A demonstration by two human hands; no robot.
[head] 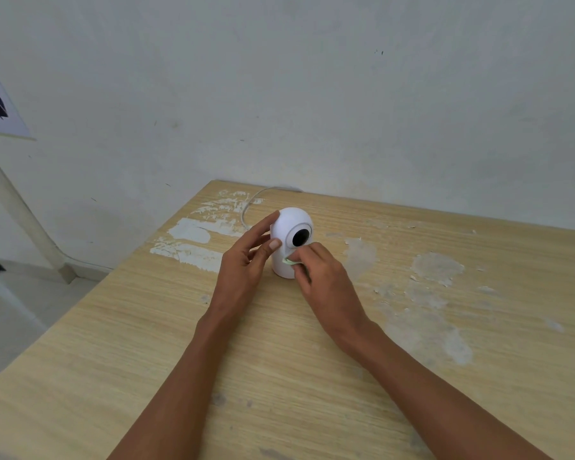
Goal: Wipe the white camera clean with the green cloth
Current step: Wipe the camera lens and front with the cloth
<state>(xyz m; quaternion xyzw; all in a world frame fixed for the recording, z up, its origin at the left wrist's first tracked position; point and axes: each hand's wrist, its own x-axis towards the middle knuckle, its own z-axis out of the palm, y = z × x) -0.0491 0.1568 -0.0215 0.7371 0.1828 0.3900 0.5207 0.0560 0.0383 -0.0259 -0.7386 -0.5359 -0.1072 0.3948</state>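
At the front of the camera (291, 242), the right hand (316, 270) pinched the green cloth (292, 261) against its body below the lens, while the left hand (246, 257), fingers spread, steadied it upright on the surface (146, 343), probably against tipping.

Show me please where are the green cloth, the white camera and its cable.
green cloth (292, 261): head view, on the bit visible under the right hand's fingers.
white camera (287, 224): head view, on the round head, above the lens.
cable (250, 201): head view, on its curve behind the camera.
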